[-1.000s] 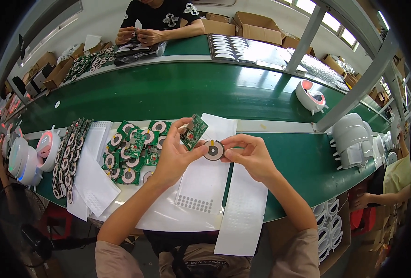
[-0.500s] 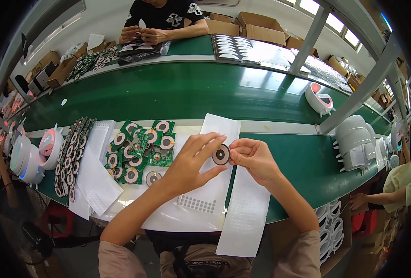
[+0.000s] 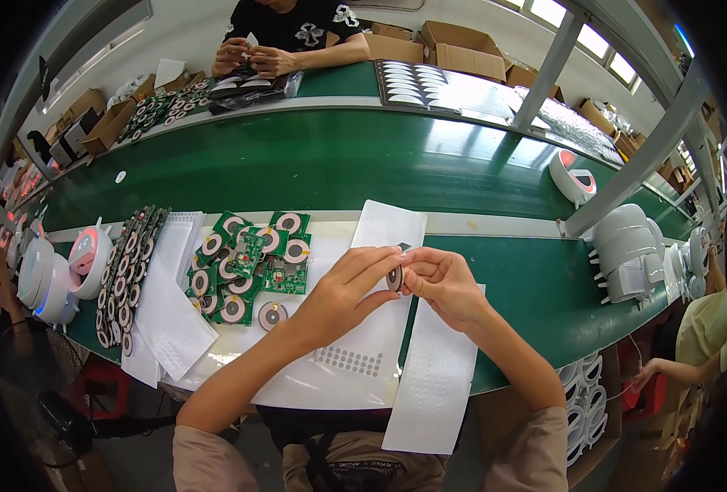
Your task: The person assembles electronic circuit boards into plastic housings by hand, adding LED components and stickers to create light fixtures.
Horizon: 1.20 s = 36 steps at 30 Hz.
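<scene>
A round charging coil [image 3: 395, 279], dark with a pale ring, is turned nearly edge-on between my two hands. My left hand [image 3: 339, 295] closes on its left side, thumb below and fingers above. My right hand [image 3: 447, 287] pinches its right edge. A small dark piece [image 3: 404, 245] shows above the fingertips; what it is I cannot make out. Left of my hands lies a pile of green circuit boards [image 3: 245, 261] with copper-coloured coils. A single coil [image 3: 272, 315] rests by my left forearm. Beneath my hands is a white sheet [image 3: 349, 361] with rows of grey dots.
Another white sheet [image 3: 429, 385] overhangs the front edge. Stacked coil boards [image 3: 126, 283] and white round devices [image 3: 89, 262] stand at left. A green conveyor [image 3: 314, 156] runs behind, carrying a white device [image 3: 574, 178]. White housings [image 3: 628, 250] sit at right; a co-worker [image 3: 290, 41] works opposite.
The coil has turned from facing me to nearly edge-on, and my left fingers have closed onto it. A small dark piece now shows above them. The device on the conveyor has moved right.
</scene>
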### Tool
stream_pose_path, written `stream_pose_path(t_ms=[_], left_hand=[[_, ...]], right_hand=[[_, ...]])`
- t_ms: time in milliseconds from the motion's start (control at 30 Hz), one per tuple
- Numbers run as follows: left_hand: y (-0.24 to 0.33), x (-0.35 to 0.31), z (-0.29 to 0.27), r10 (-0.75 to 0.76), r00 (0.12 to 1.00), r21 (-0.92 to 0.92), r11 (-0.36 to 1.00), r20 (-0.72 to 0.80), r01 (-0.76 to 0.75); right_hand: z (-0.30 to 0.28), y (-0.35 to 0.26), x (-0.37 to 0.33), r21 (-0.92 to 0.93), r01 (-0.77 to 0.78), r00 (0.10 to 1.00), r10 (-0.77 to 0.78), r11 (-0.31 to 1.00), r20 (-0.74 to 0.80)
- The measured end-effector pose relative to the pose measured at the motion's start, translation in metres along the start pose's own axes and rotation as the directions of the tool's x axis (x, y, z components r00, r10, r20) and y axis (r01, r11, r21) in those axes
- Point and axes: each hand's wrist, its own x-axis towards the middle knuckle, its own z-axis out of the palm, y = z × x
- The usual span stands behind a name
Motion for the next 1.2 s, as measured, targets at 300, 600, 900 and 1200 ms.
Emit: stream_pose_path(t_ms=[300, 600, 900, 1200], left_hand=[[-0.01, 0.002, -0.007, -0.468, 0.882, -0.801, 0.508, 0.051, 0.316], [-0.036, 0.003, -0.029, -0.788, 0.612, -0.969, 0.197, -0.065, 0.151], [-0.022, 0.005, -0.024, -0.657, 0.749, -0.99, 0.02, 0.09, 0.136], [-0.019, 0.003, -0.025, -0.444, 0.869, -0.971, -0.19, 0.219, 0.148]], right_hand=[[-0.015, -0.018, 0.004, 0.095, -0.038, 0.995, 0.029, 0.995, 0.099], [-0.06, -0.034, 0.017, -0.231, 0.04, 0.996, -0.02, 0.972, 0.089], [-0.05, -0.02, 0.023, -0.9, 0.359, 0.788, -0.597, 0.249, 0.149], [0.004, -0.001, 0.005, -0.147, 0.123, 0.986, -0.105, 0.981, 0.128]])
